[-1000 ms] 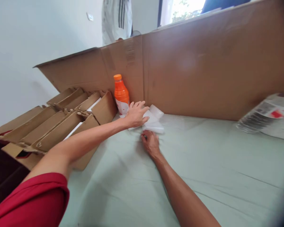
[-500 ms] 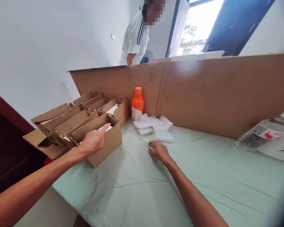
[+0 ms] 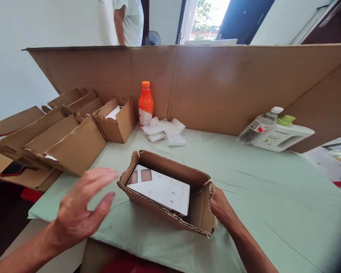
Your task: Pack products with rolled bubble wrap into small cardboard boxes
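Note:
An open-topped cardboard box (image 3: 161,212) stands on the cloth-covered table in front of me. In it lies a white printed box (image 3: 165,187), with dark square patches at one end and small drawings on top. My left hand (image 3: 83,203) hovers to the left of the cardboard box, its fingers apart and nothing in them. My right hand (image 3: 220,206) is against the outside of the box's right end. The box hides its fingers, so I cannot see what they grip.
Several more cardboard boxes (image 3: 74,148) sit at the left, with a phone (image 3: 13,168) near them. An orange bottle (image 3: 146,104) stands behind white plastic packets (image 3: 166,131). A clear bottle (image 3: 258,127) leans by a white jug (image 3: 284,134). A tall cardboard panel (image 3: 216,91) runs along the back; beyond it stands a person (image 3: 132,22).
The cardboard box has come from the left group to the middle front. My left hand has let go of it, and my right hand has moved to its right end. My view has shifted right.

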A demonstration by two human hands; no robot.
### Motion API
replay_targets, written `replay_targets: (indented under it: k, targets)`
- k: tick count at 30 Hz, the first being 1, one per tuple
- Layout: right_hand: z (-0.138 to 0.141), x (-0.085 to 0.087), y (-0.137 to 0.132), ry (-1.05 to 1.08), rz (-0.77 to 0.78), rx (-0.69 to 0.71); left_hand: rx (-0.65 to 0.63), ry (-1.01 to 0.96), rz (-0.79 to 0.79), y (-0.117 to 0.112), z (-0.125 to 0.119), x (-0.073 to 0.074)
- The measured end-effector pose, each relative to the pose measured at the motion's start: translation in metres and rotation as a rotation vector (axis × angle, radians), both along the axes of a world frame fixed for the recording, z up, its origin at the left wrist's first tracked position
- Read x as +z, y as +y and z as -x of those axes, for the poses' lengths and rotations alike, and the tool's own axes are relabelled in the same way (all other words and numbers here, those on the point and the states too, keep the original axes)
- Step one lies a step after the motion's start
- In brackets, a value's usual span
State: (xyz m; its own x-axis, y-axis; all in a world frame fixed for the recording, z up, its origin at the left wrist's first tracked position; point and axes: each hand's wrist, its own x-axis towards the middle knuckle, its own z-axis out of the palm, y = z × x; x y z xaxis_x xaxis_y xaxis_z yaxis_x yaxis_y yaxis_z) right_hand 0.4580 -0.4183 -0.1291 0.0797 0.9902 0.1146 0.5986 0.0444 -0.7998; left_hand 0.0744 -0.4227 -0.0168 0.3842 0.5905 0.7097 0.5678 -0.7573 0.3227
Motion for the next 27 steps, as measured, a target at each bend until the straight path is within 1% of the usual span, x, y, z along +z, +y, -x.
replay_targets:
  k: [1,2,3,5,7,8,10,12,15,17,18,21,24,25,27]
  targets:
    - [-0.003,-0.003,-0.014,0.029,0.025,-0.032,0.104,-0.06,0.08,0.001,0.008,-0.012]
    - [-0.005,-0.008,-0.027,0.068,0.053,-0.056,0.182,-0.096,0.188,0.004,0.013,-0.027]
    - [-0.006,-0.013,-0.039,0.109,0.072,-0.085,0.219,-0.104,0.319,0.008,0.017,-0.043]
    - [-0.001,-0.023,-0.058,0.186,0.089,-0.133,0.19,-0.106,0.557,0.016,0.015,-0.076]
    - [0.01,-0.031,-0.072,0.254,0.09,-0.168,0.101,-0.108,0.733,0.023,0.002,-0.103]
    - [0.018,-0.033,-0.077,0.281,0.091,-0.173,0.061,-0.117,0.804,0.024,-0.007,-0.113]
    - [0.034,-0.034,-0.084,0.317,0.093,-0.167,0.018,-0.171,0.913,0.024,-0.025,-0.127]
    - [0.046,-0.03,-0.086,0.332,0.096,-0.156,0.003,-0.255,0.98,0.023,-0.038,-0.133]
    - [0.049,-0.022,-0.073,0.331,0.057,-0.16,-0.052,-0.324,1.004,0.027,-0.051,-0.132]
    - [0.042,-0.018,-0.052,0.295,-0.001,-0.156,-0.094,-0.312,1.01,0.04,-0.059,-0.128]
    - [0.038,-0.018,-0.038,0.265,-0.04,-0.154,-0.096,-0.31,1.002,0.05,-0.063,-0.126]
    - [0.027,-0.019,0.003,0.186,-0.123,-0.164,-0.047,-0.381,0.965,0.083,-0.077,-0.127]
    - [0.023,-0.02,0.031,0.202,-0.079,-0.182,-0.04,-0.469,0.954,0.109,-0.089,-0.137]
    - [0.021,-0.02,0.035,0.21,-0.058,-0.184,-0.026,-0.471,0.949,0.113,-0.091,-0.142]
    - [0.015,-0.019,0.04,0.212,-0.045,-0.162,0.046,-0.44,0.919,0.115,-0.094,-0.153]
